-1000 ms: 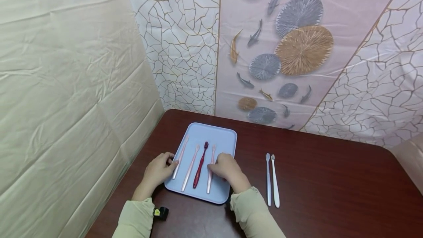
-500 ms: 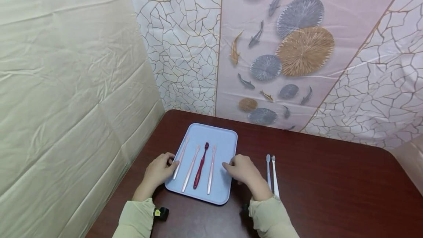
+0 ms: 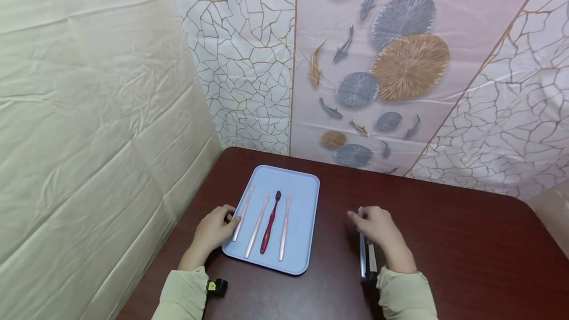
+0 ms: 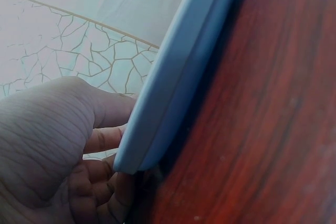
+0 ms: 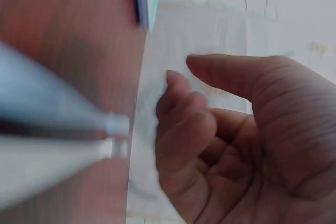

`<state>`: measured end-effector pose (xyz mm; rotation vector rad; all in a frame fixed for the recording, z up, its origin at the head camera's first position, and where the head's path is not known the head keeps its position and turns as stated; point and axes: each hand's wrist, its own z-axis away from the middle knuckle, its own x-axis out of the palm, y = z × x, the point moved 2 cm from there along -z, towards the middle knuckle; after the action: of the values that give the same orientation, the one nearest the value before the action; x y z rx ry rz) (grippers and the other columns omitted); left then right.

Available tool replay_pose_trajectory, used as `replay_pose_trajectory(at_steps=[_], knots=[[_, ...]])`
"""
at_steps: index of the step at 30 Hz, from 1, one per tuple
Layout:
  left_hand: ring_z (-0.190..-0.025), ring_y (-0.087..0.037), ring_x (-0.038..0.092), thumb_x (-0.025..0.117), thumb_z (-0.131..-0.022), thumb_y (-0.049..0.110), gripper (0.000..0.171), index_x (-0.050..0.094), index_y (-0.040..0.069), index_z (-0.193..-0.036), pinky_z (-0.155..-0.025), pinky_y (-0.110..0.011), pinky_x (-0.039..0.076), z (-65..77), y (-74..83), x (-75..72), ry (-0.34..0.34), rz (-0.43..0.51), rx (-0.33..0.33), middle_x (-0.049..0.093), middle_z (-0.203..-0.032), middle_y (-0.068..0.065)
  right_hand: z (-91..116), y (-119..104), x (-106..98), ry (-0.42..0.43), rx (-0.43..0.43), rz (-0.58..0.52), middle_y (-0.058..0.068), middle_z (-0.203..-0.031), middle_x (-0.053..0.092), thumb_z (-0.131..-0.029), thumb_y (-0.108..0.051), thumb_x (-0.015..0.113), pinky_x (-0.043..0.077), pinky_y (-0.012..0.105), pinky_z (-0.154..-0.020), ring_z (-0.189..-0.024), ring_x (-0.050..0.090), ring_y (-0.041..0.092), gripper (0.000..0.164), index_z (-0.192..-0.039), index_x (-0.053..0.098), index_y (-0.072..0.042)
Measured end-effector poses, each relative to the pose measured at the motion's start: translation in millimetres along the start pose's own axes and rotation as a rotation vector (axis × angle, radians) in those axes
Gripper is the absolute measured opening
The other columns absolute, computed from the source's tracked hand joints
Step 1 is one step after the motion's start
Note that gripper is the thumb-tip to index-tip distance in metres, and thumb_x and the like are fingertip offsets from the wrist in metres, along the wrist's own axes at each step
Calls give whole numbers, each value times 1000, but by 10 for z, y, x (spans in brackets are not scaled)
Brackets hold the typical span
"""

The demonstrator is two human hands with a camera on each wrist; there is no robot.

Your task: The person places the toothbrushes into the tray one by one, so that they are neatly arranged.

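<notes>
At the near left edge of a light blue tray [image 3: 298, 246], my left hand [image 3: 213, 228] grips the rim; the left wrist view shows the thumb and fingers at its corner [image 4: 152, 114]. In a row on the tray lie a red toothbrush [image 3: 268, 231] and three pink ones, including the leftmost [image 3: 242, 215] and rightmost [image 3: 283, 233]. My right hand [image 3: 378, 226] is over a grey-blue toothbrush [image 3: 363, 260] and a white toothbrush [image 3: 372, 258] on the table, hiding their upper parts. It holds nothing; a gap shows between its thumb and fingers.
The dark red-brown table [image 3: 467, 251] extends right of the toothbrushes. A pale cloth wall [image 3: 111, 137] runs along its left side, a patterned backdrop [image 3: 253, 88] along the back. A black strap device [image 3: 216, 287] is at the left sleeve.
My right hand has left the rightmost pink toothbrush on the tray and moved right, across the tray's edge, to over the two toothbrushes on the table. The left hand has stayed put.
</notes>
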<state>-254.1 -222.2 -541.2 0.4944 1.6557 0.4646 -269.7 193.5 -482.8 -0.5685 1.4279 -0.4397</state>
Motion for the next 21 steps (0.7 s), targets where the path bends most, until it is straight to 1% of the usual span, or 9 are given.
replay_pose_trajectory(at_steps=[1, 3, 5, 7, 10, 12, 18, 21], knots=[[-79, -12, 57, 70, -93, 34, 31, 68, 12, -115, -70, -39, 47, 2, 0, -1, 1, 0, -1, 61, -92, 4, 15, 59, -42, -2, 25, 11, 4, -60, 59, -99, -36, 63, 48, 33, -47, -44, 57, 19, 41, -69, 58, -8], [-78, -12, 57, 70, -93, 33, 30, 69, 12, -114, -70, -38, 47, 5, -2, -7, 3, -2, -3, 61, -91, 5, 41, 155, -81, -34, 71, 27, 4, -60, 58, -98, -37, 64, 49, 33, -48, -46, 57, 19, 42, -68, 57, -8], [-77, -12, 56, 70, -93, 33, 30, 69, 12, -114, -69, -38, 46, -1, -3, -7, 4, -5, -1, 60, -91, 5, 57, 214, -75, -78, 108, 26, 4, -59, 55, -96, -37, 66, 51, 34, -48, -48, 57, 18, 41, -69, 58, -7], [-77, -12, 56, 70, -94, 33, 29, 68, 12, -114, -70, -38, 46, -12, -2, -5, 6, -2, 5, 60, -91, 5, 51, 248, -41, -100, 132, 19, 3, -58, 53, -94, -38, 69, 52, 34, -48, -48, 58, 19, 42, -68, 58, -7], [-76, -11, 55, 70, -94, 33, 29, 68, 12, -114, -70, -38, 46, -27, -3, 4, 3, 6, 15, 59, -90, 5, 17, 260, 18, -108, 141, 30, 1, -54, 47, -91, -36, 73, 52, 34, -47, -46, 57, 19, 43, -63, 56, -8], [-75, -11, 54, 69, -94, 33, 29, 68, 11, -114, -70, -37, 45, -28, -6, 7, 0, 8, 17, 58, -90, 5, -5, 260, 49, -95, 139, 48, 0, -52, 45, -90, -34, 75, 52, 33, -45, -44, 57, 19, 43, -60, 56, -9], [-74, -11, 53, 70, -94, 33, 29, 68, 11, -112, -68, -37, 45, -13, -18, 9, 2, 0, 15, 58, -88, 4, -30, 264, 111, -104, 123, 53, 2, -51, 52, -88, -25, 75, 51, 32, -45, -43, 57, 17, 37, -59, 62, -6], [-74, -10, 53, 70, -94, 34, 29, 68, 11, -113, -68, -37, 45, -12, -24, 15, 3, -2, 14, 58, -89, 5, -34, 265, 118, -101, 121, 44, 2, -50, 53, -88, -22, 73, 51, 32, -45, -44, 56, 17, 36, -59, 61, -6]])
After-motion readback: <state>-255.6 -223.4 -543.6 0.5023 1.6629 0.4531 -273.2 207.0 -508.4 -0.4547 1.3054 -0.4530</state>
